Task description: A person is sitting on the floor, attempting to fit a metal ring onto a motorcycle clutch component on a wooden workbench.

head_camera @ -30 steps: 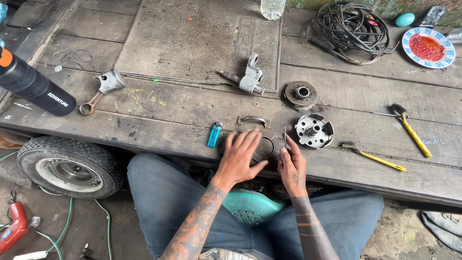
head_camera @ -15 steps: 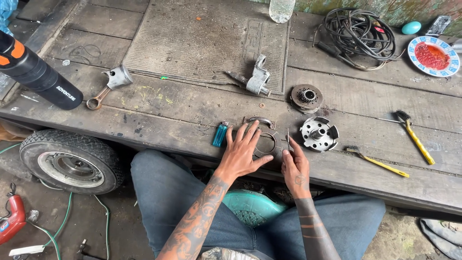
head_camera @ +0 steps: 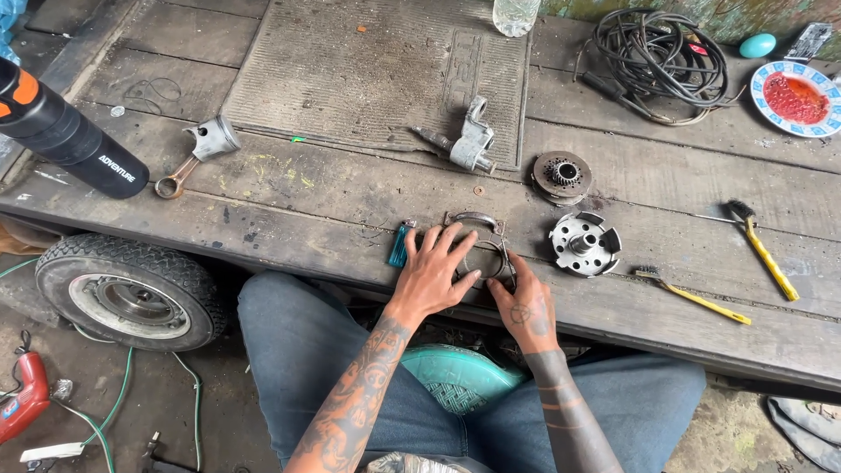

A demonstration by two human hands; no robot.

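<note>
the left hand (head_camera: 432, 274) is lying flat, fingers spread, on thin grey metal rings (head_camera: 487, 254) on the worn wooden bench (head_camera: 289, 223); the right hand (head_camera: 524, 300) is pinching their rim. the rings are sitting near the edge, so a slip could drop them.

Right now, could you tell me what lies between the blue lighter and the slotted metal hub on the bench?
In the head view, both hands: left hand, right hand, on thin metal rings.

A weathered wooden plank tabletop (head_camera: 263, 219) carries a grey ribbed mat (head_camera: 350, 79), a piston with rod (head_camera: 197, 151), a blue lighter (head_camera: 402, 243), 2 round clutch parts (head_camera: 583, 243), 2 yellow-handled brushes (head_camera: 762, 250), coiled black cable (head_camera: 657, 57) and a patterned plate (head_camera: 799, 88).
</note>
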